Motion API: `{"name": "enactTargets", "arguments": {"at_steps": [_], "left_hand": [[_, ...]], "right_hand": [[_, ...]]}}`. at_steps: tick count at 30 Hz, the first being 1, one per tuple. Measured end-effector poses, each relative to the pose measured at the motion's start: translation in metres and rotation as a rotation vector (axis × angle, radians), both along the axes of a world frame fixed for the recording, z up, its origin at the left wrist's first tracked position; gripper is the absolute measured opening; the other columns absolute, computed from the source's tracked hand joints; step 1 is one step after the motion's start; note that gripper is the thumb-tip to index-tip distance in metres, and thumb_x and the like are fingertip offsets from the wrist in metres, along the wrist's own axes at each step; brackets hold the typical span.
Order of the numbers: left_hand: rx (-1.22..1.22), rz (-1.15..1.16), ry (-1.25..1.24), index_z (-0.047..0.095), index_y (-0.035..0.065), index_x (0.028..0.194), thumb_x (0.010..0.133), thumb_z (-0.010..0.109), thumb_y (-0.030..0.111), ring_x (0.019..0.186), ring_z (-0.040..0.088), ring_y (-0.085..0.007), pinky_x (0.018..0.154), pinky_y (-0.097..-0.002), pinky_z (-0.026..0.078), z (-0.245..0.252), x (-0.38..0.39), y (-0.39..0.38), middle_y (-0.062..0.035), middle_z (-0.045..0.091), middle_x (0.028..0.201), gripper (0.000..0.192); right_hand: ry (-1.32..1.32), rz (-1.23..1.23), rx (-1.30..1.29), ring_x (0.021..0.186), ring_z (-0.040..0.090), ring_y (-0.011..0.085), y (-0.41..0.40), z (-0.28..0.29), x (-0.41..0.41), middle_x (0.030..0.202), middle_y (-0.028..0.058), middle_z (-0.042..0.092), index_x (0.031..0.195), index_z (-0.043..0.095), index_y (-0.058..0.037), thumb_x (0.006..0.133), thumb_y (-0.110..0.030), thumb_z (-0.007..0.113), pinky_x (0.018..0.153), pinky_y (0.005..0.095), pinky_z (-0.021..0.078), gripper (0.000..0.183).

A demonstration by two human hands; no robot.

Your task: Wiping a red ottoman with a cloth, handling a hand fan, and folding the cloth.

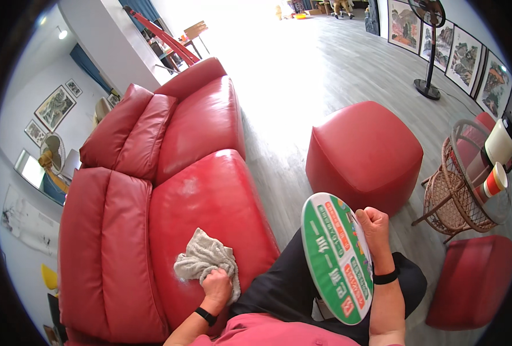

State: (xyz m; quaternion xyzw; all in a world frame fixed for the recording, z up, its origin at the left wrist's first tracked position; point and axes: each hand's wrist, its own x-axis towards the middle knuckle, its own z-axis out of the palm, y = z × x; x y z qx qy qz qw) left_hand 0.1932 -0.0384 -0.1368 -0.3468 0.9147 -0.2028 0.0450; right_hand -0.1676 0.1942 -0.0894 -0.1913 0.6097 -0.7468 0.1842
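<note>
My left hand (218,286) grips a bunched grey cloth (206,255), which rests on the near seat cushion of a red leather sofa (204,194). Whitish shiny patches show on that cushion, one beside the cloth and one farther up. In my right hand (373,227) is a flat oval hand fan (333,264) with a green and white printed face that bears writing. It is held upright above my lap, with my thumb at its upper right edge. The fingers behind the fan's rim are partly hidden.
A red leather ottoman (368,147) stands ahead on the grey wood-look floor (277,173). To the right are a wicker glass-topped table (459,186) with a paper cup (493,181), another red stool (472,281) and a black standing fan (428,56). Framed paintings (463,56) lean along the wall.
</note>
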Motion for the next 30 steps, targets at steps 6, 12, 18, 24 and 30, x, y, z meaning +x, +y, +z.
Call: {"name": "enactTargets", "arguments": {"at_steps": [6,12,18,24,30], "left_hand": [[-0.020,0.040,0.029,0.057,0.0060,0.076,0.073,0.067,0.031,0.059,0.064,-0.0257,0.052,-0.0372,0.051,-0.006,-0.011,-0.011,-0.0112,0.061,0.070,0.027],[-0.033,0.032,0.013,0.057,0.0057,0.076,0.073,0.067,0.031,0.060,0.064,-0.0260,0.052,-0.0369,0.052,-0.009,-0.016,-0.018,-0.0115,0.061,0.070,0.027],[-0.044,0.008,0.017,0.058,0.0043,0.077,0.074,0.060,0.022,0.058,0.064,-0.0249,0.050,-0.0347,0.052,-0.005,-0.018,-0.015,-0.0111,0.059,0.069,0.018],[0.089,0.114,0.036,0.056,0.0075,0.090,0.073,0.066,0.023,0.071,0.064,-0.0288,0.059,-0.0390,0.051,0.008,0.009,-0.025,-0.0113,0.059,0.080,0.025],[-0.032,0.351,0.109,0.056,0.0095,0.087,0.079,0.057,0.017,0.071,0.064,-0.0303,0.059,-0.0410,0.052,0.001,0.098,-0.078,-0.0115,0.059,0.082,0.011]], "right_hand": [[0.081,0.030,0.048,0.051,0.030,0.0004,0.003,-0.002,0.001,0.055,-0.0093,0.039,0.057,0.043,-0.0097,0.086,-0.030,0.066,0.042,0.0206,0.0228,0.042],[0.083,0.025,0.048,0.052,0.030,0.0006,0.005,0.002,0.001,0.055,-0.0091,0.038,0.057,0.043,-0.0090,0.086,-0.031,0.066,0.043,0.0207,0.0235,0.042],[0.113,0.019,0.051,0.052,0.031,0.0006,0.006,0.002,-0.001,0.055,-0.0086,0.039,0.057,0.043,-0.0085,0.087,-0.031,0.065,0.042,0.0208,0.0241,0.043],[0.053,0.006,0.044,0.052,0.031,0.0007,0.006,0.001,-0.002,0.055,-0.0082,0.040,0.058,0.045,-0.0078,0.087,-0.030,0.065,0.042,0.0209,0.0244,0.041],[0.073,0.002,0.068,0.052,0.031,0.0023,0.005,0.004,-0.003,0.053,-0.0061,0.040,0.056,0.044,-0.0062,0.084,-0.029,0.068,0.042,0.0230,0.0246,0.044]]}}
